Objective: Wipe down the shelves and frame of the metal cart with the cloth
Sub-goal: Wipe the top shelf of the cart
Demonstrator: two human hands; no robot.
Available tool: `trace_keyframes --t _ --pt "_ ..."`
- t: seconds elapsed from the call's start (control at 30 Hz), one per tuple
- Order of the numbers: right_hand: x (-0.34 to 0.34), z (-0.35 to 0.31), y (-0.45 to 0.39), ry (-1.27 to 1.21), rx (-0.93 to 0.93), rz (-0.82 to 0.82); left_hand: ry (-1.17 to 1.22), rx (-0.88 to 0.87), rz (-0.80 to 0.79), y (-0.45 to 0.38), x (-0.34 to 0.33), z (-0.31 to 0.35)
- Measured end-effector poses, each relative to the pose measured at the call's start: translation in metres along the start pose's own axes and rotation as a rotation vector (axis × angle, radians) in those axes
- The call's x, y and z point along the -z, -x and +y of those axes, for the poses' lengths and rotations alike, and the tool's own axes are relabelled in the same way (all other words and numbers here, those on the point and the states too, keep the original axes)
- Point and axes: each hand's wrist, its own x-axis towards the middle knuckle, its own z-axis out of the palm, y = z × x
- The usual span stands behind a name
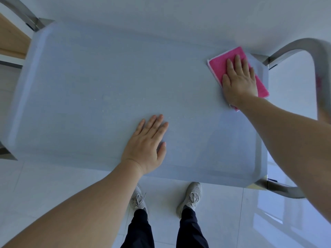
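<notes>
The cart's top shelf [89,90] is a pale grey-blue tray with a raised rim, seen from straight above. A pink cloth [219,65] with a white edge lies flat in its far right corner. My right hand [240,81] presses on the cloth with straight, spread fingers and covers most of it. My left hand [148,145] rests flat on the bare shelf near the front edge, fingers straight. The metal frame's curved handle [315,56] rises at the right end, and another frame tube [23,15] shows at the far left corner.
A white wall runs along the far side of the cart. A wooden surface [12,38] sits at the far left. Pale floor tiles [53,185] lie in front, with my two feet in grey shoes [191,196] close to the cart's front edge.
</notes>
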Motion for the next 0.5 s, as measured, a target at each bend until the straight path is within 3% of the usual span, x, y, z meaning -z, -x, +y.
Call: trace_keyframes --t 0.5 --pt "-0.034 -0.08 0.135 0.013 0.293 -0.076 0.029 -0.013 0.014 -0.001 0.002 -0.002"
